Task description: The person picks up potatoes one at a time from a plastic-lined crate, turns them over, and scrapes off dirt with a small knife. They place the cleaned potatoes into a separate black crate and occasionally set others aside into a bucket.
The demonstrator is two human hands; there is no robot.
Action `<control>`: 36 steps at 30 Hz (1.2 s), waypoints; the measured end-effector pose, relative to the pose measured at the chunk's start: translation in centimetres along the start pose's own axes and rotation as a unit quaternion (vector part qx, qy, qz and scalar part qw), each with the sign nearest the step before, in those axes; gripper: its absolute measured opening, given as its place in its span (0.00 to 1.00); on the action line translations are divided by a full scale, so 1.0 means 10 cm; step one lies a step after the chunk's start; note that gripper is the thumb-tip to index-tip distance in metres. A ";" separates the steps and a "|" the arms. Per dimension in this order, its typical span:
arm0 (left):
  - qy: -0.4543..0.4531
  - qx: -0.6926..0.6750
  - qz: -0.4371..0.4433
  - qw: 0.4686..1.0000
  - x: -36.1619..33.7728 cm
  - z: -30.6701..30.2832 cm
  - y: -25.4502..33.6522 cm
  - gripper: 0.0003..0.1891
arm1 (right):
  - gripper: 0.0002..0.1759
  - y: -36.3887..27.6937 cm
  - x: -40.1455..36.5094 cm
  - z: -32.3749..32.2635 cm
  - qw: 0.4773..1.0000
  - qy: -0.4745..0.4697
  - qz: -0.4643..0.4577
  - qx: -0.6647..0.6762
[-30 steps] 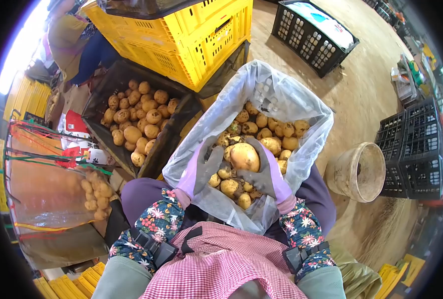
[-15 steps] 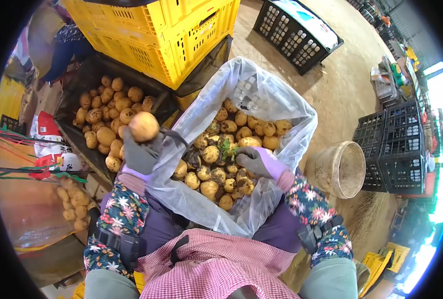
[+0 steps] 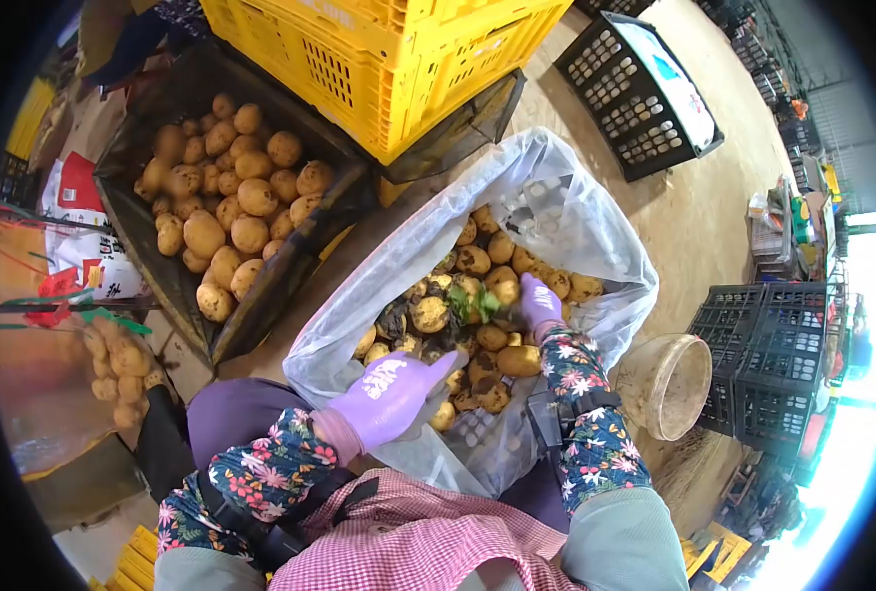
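Picking among the loose potatoes (image 3: 430, 315) seemed the step in hand. Leftmost stood a dark-lined crate (image 3: 347, 204); next, the left hand (image 3: 387, 399) reached over the plastic liner (image 3: 595, 231), potatoes just beyond it, its grip impossible to tell; rightmost, the right hand (image 3: 540, 303) rested among potatoes, fingers hidden, grip likewise unclear. Closing fingers around one seemed called for.

Clear liner (image 3: 610, 236) is walling in the potatoes (image 3: 502, 286) on all sides; the way in is lying open from above. Left hand (image 3: 390, 389) is overhanging the near-left side, right hand (image 3: 540, 305) is occupying the right; a pocket of room is lying between them. Narrow gap is running alongside the dark-lined crate (image 3: 295, 266), yellow crates (image 3: 389, 79) towering at its far end. Bare floor (image 3: 689, 212) is stretching past the far-right rim; bucket (image 3: 640, 379) is crowding the right wall
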State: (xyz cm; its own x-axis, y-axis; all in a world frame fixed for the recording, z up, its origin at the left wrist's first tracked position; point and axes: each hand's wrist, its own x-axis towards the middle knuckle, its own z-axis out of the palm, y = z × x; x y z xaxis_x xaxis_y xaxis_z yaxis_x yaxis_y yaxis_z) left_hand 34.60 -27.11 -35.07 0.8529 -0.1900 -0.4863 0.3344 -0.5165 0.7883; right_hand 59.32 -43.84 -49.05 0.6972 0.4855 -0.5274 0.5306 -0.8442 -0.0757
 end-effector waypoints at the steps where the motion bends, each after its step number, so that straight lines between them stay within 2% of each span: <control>1: 0.003 0.005 0.004 1.000 -0.01 0.06 -0.02 0.31 | 0.34 0.33 0.19 0.36 0.994 0.096 0.007 0.059; 2: 0.123 0.106 0.071 0.984 0.01 0.13 -0.08 0.32 | 0.28 0.33 0.07 0.28 0.978 0.108 0.025 0.176; 3: 0.241 0.203 0.137 0.939 0.03 0.20 -0.13 0.33 | 0.23 0.33 -0.03 0.19 0.948 0.120 0.040 0.291; 4: 0.324 0.322 0.136 0.879 0.05 0.26 -0.17 0.28 | 0.14 0.38 -0.05 0.14 0.830 0.128 0.078 0.537; 5: 0.326 0.327 0.142 0.876 0.04 0.26 -0.15 0.28 | 0.11 0.30 -0.29 -0.14 0.781 0.111 0.037 0.614; 6: 0.230 0.171 0.096 0.953 0.04 0.20 -0.12 0.24 | 0.11 0.23 -0.47 -0.32 0.794 0.107 0.041 0.597; 7: 0.122 0.012 0.045 0.991 0.03 0.14 -0.07 0.20 | 0.11 0.19 -0.58 -0.42 0.807 0.104 0.044 0.580; 8: 0.140 -0.131 0.003 0.981 -0.04 0.10 0.09 0.15 | 0.11 0.19 -0.63 -0.44 0.803 0.113 0.043 0.584; 9: 0.161 -0.141 0.025 0.976 -0.03 0.13 0.11 0.19 | 0.12 0.21 -0.69 -0.43 0.818 0.099 0.036 0.566; 11: 0.247 0.024 0.099 0.964 -0.01 0.11 0.13 0.23 | 0.15 0.30 -0.73 -0.34 0.834 0.082 0.027 0.545; 13: 0.248 0.060 0.125 0.959 0.04 0.21 0.00 0.25 | 0.25 0.35 -0.54 0.00 0.891 0.140 -0.041 0.431; 14: 0.243 0.093 0.154 0.953 0.09 0.25 -0.10 0.26 | 0.31 0.44 -0.33 0.28 0.890 0.149 -0.061 0.427; 15: 0.201 0.104 0.176 0.958 0.13 0.26 -0.17 0.25 | 0.32 0.36 -0.30 0.30 0.911 0.109 -0.027 0.398; 17: 0.220 0.122 0.152 0.956 0.17 0.30 -0.24 0.25 | 0.34 0.22 -0.14 0.45 0.914 0.147 -0.022 0.377; 18: 0.219 0.121 0.150 0.957 0.20 0.29 -0.25 0.25 | 0.35 0.18 -0.01 0.51 0.908 0.114 -0.004 0.403; 19: 0.203 0.105 0.121 0.966 0.18 0.25 -0.21 0.26 | 0.38 -0.02 -0.12 0.25 0.909 0.047 0.046 0.412; 21: 0.187 0.081 0.082 0.976 0.16 0.24 -0.17 0.27 | 0.44 -0.23 -0.03 0.26 0.948 0.182 -0.033 0.260; 23: 0.177 0.078 0.063 0.979 0.16 0.22 -0.17 0.29 | 0.48 -0.52 0.08 0.16 0.982 0.164 -0.062 0.067; 24: 0.177 0.073 0.053 0.980 0.16 0.21 -0.19 0.29 | 0.48 -0.62 0.21 0.24 0.980 0.170 -0.096 0.047; 25: 0.154 0.117 0.068 0.979 0.16 0.21 -0.21 0.29 | 0.47 -0.73 0.34 0.33 0.976 0.191 -0.103 -0.030; 26: 0.131 0.162 0.082 0.975 0.15 0.19 -0.23 0.30 | 0.47 -0.78 0.48 0.37 0.976 0.183 -0.112 -0.025; 28: 0.138 0.161 0.068 0.975 0.16 0.18 -0.26 0.30 | 0.43 -0.81 0.73 0.38 0.971 0.219 -0.098 0.023; 31: 0.119 0.123 0.061 0.983 0.17 0.14 -0.10 0.28 | 0.36 -0.72 0.75 -0.17 0.982 0.087 -0.051 0.158; 32: 0.116 0.115 0.064 0.984 0.18 0.12 -0.08 0.27 | 0.36 -0.69 0.69 -0.32 0.982 0.098 -0.053 0.153; 34: 0.136 0.081 0.066 0.985 0.11 0.05 -0.02 0.25 | 0.35 -0.62 0.41 -0.47 0.916 -0.004 -0.056 0.396; 36: 0.174 0.041 0.067 0.982 0.12 0.08 -0.05 0.25 | 0.35 -0.47 0.01 -0.52 0.784 -0.108 -0.052 0.609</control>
State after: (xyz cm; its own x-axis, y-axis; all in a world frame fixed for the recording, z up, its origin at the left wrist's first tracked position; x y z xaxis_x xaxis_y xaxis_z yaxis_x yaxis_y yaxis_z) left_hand 35.19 -27.76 -36.33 0.9770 0.0278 -0.2115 0.1889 -0.5741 0.7967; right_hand 59.43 -38.66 -44.36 0.5126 0.6281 -0.5854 -0.3664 -0.4566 -0.8107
